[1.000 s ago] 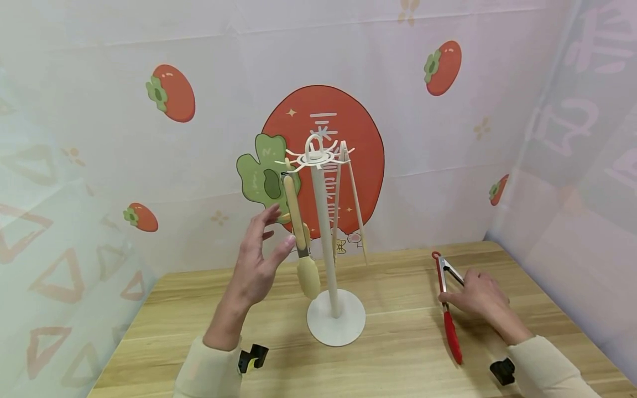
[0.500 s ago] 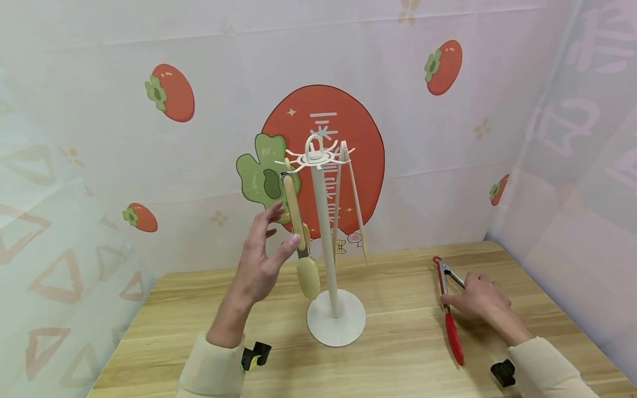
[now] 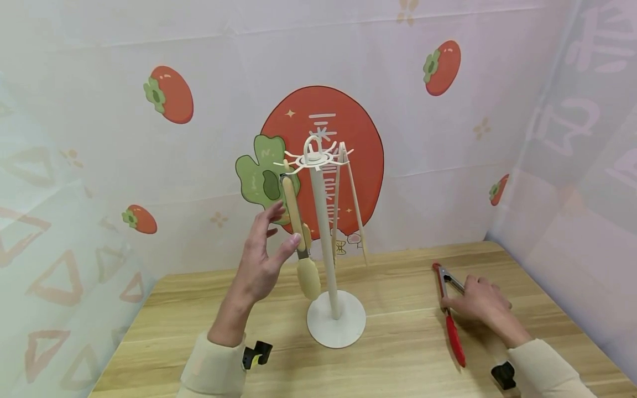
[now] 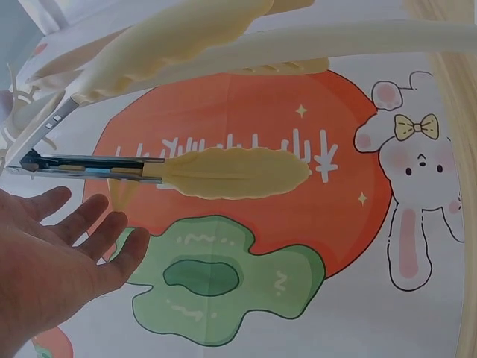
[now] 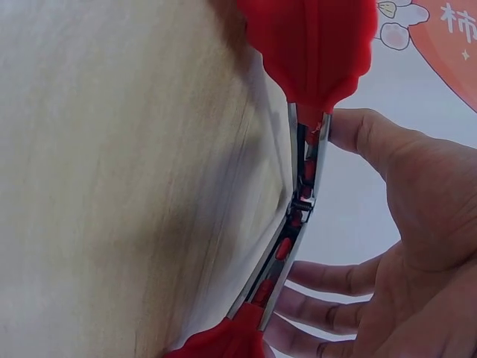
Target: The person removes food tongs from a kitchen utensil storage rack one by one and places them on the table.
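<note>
My left hand (image 3: 259,265) is beside the cream-headed tongs (image 3: 308,278), which hang head-down from a hook of the white rack (image 3: 324,237). Its fingers are spread, and the thumb tip overlaps the tongs' handle in the head view. In the left wrist view, the relaxed fingers (image 4: 93,224) lie just below the metal arm of those tongs. At the right of the table, my right hand (image 3: 479,301) holds red-tipped metal tongs (image 3: 454,340). The right wrist view shows the thumb against one arm of these spread tongs (image 5: 317,52) and the fingers behind the other.
Slender pale tongs (image 3: 355,204) hang on the rack's right side. Its round white base (image 3: 343,331) stands mid-table on the wooden tabletop (image 3: 398,354). A fabric backdrop (image 3: 214,66) with persimmon prints rises behind. Small black pieces (image 3: 257,354) sit beside both sleeves.
The red tongs have shifted slightly toward me, with my right hand on them. My left hand has moved a little to the right, its thumb nearer the hanging tongs.
</note>
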{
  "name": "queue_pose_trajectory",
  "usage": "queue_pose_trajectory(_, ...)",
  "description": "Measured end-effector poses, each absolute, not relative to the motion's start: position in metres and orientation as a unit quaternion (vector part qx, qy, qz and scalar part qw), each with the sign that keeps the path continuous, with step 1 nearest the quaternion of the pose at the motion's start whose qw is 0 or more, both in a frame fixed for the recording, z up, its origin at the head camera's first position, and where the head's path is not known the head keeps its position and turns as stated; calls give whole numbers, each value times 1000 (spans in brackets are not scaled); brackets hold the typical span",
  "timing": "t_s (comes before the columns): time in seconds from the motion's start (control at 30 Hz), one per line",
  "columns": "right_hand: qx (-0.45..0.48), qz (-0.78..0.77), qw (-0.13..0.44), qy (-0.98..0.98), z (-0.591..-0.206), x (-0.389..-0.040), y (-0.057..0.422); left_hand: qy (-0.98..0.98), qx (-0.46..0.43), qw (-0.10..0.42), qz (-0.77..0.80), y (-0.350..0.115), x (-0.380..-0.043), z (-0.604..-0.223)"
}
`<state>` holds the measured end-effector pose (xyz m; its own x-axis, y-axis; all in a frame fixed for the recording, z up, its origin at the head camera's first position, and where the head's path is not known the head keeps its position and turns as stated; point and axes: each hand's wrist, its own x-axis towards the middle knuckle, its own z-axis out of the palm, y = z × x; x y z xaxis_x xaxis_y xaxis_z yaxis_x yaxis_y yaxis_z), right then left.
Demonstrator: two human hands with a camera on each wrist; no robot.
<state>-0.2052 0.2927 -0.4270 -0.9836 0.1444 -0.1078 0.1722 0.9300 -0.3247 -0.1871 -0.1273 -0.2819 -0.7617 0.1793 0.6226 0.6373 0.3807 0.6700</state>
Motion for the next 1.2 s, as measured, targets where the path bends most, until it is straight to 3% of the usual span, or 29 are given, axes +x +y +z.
queue_pose_trajectory(0.53,68,-156,39,985,-429,-204,292,-793,-259,234,-500,-128,-197,-287)
queue_pose_trajectory(0.87,57,-153,24,986,-428,-202,288,-784,-266,208,-522,-116,-178,-263)
queue_pose_trajectory(1.2,41,-159,-8,986,-426,-202,282,-770,-290,208,-528,-126,-207,-288)
